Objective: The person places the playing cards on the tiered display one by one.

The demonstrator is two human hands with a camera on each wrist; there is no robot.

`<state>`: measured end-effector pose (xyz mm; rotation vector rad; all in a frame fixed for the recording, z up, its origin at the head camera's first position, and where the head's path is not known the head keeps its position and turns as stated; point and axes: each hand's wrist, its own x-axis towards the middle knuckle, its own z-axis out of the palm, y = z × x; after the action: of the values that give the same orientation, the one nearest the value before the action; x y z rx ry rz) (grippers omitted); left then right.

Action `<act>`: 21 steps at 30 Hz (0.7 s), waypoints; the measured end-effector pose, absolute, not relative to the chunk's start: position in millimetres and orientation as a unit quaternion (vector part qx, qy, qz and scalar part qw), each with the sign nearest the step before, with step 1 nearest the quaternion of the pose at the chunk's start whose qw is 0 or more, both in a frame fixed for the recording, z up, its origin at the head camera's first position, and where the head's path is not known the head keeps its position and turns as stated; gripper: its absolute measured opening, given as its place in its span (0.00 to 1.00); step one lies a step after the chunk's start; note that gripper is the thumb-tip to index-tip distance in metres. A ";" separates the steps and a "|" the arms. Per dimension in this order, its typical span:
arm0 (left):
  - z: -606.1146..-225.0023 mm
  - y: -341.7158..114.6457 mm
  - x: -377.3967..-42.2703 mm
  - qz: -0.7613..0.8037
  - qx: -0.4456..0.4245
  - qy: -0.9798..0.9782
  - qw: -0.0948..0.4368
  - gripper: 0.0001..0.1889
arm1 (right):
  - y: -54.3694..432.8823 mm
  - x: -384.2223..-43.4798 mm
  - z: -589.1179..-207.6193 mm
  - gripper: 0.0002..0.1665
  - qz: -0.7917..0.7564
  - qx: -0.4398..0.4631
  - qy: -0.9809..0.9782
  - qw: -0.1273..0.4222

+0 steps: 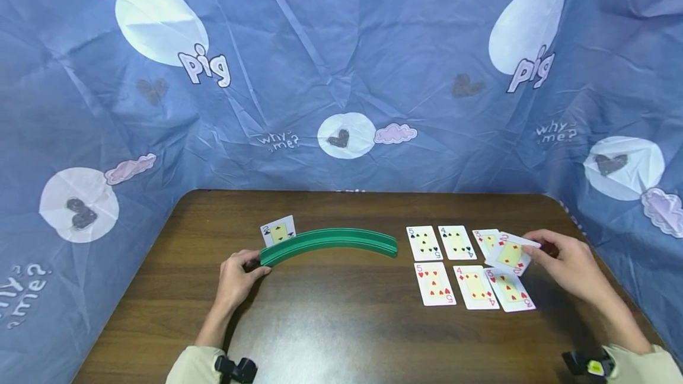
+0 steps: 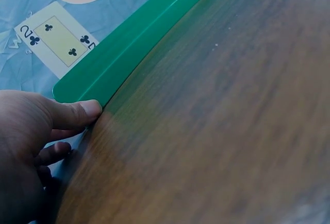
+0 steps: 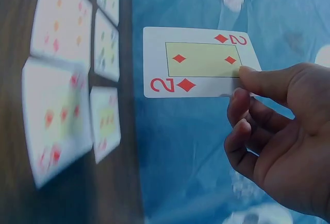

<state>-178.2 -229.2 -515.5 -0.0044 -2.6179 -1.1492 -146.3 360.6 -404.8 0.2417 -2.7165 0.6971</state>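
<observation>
A curved green card holder (image 1: 331, 238) lies on the table, and my left hand (image 1: 239, 280) grips its left end with the thumb on the near side. A two of clubs (image 2: 59, 41) stands tilted in the holder's slot near that end, its lower part hidden by the green wall. My right hand (image 1: 573, 265) pinches a two of diamonds (image 3: 206, 62) by one edge between thumb and fingers. In the head view this card overlaps a red three (image 1: 487, 240) and the top of a three of hearts (image 1: 509, 290).
Face-up on the wooden table (image 1: 331, 325) lie a black five (image 1: 424, 243), a black four (image 1: 456, 242), a five of hearts (image 1: 434, 284) and a four of diamonds (image 1: 476, 287). Blue printed cloth (image 1: 363, 182) hangs behind the table and at both sides.
</observation>
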 end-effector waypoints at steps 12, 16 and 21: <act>-515.5 -228.3 -178.0 -0.390 -0.021 -0.909 0.146 0.16 | 279.5 -177.6 -386.2 0.05 0.296 0.160 -0.932 0.132; -516.2 -228.2 -178.2 -0.390 -0.022 -0.909 0.148 0.16 | 254.6 -185.8 -386.1 0.06 0.316 0.177 -0.924 0.118; -515.9 -227.3 -178.6 -0.393 -0.021 -0.907 0.147 0.16 | 223.0 -193.6 -388.8 0.07 0.340 0.192 -0.916 0.096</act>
<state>-178.6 -227.3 -515.9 -0.0605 -2.6107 -1.1318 -193.6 223.0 -388.8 0.5699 -2.7121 1.0062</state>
